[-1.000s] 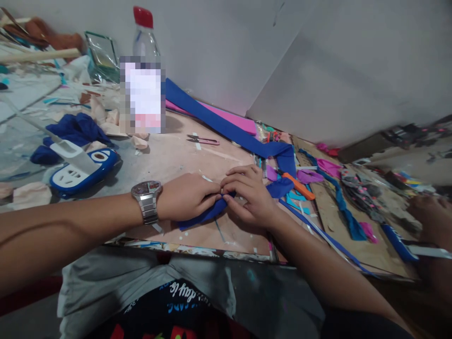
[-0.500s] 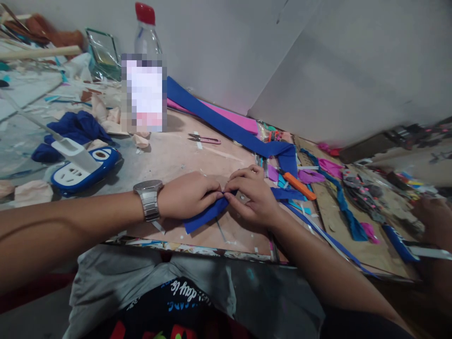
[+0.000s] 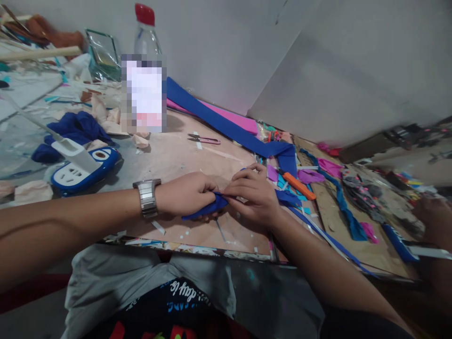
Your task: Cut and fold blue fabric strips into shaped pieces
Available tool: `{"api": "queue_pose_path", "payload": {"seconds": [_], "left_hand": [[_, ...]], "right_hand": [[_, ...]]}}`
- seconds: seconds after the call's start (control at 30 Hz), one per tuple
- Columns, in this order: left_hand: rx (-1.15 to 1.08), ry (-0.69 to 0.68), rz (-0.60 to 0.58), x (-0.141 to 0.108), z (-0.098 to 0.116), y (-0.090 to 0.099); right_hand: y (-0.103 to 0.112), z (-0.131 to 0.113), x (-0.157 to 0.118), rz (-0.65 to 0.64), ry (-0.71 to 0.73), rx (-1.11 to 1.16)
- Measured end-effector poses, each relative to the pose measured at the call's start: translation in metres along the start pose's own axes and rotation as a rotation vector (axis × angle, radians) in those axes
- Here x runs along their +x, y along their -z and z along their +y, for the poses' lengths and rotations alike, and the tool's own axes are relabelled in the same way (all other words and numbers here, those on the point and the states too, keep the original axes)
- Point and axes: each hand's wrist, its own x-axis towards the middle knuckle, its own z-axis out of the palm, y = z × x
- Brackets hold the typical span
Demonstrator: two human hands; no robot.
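Observation:
A blue fabric strip [image 3: 211, 207] is held low over the table's front part. My left hand [image 3: 189, 194], with a metal watch on its wrist, is closed around it, thumb on top and fingertips showing beneath. My right hand [image 3: 252, 195] pinches the strip's fold close to the left thumb; its upper fingers are bent and partly hide the cloth. More blue fabric [image 3: 289, 197] comes out to the right of the right hand. Thread snips [image 3: 205, 139] with a pink handle lie beyond my hands.
An orange cutter [image 3: 298, 185] lies on scraps at right. A long blue strip [image 3: 219, 123] runs along the wall beside pink material. At left are a blue-and-white power strip [image 3: 86, 169] and a red-capped bottle [image 3: 146, 37]. Another person's hand [image 3: 432, 216] shows at far right.
My left hand has turned and folded the blue strip up, so its lower end no longer lies spread downward. The right hand stays at about the same spot, still pinching.

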Motion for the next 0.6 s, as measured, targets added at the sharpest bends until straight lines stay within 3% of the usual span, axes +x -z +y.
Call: {"api": "queue_pose_path", "payload": {"seconds": [0.1, 0.3, 0.6], "left_hand": [[-0.162, 0.101, -0.023, 0.0003, -0.0007, -0.0019], [-0.164, 0.091, -0.009, 0.0001, 0.0005, -0.0012], [0.227, -0.118, 0.086, 0.0002, 0.0012, 0.0051]], "right_hand": [[0.0007, 0.0004, -0.0009, 0.008, 0.033, -0.009], [0.0018, -0.0023, -0.0008, 0.024, 0.035, -0.029], [0.0014, -0.0027, 0.0004, 0.018, -0.01, -0.034]]}}
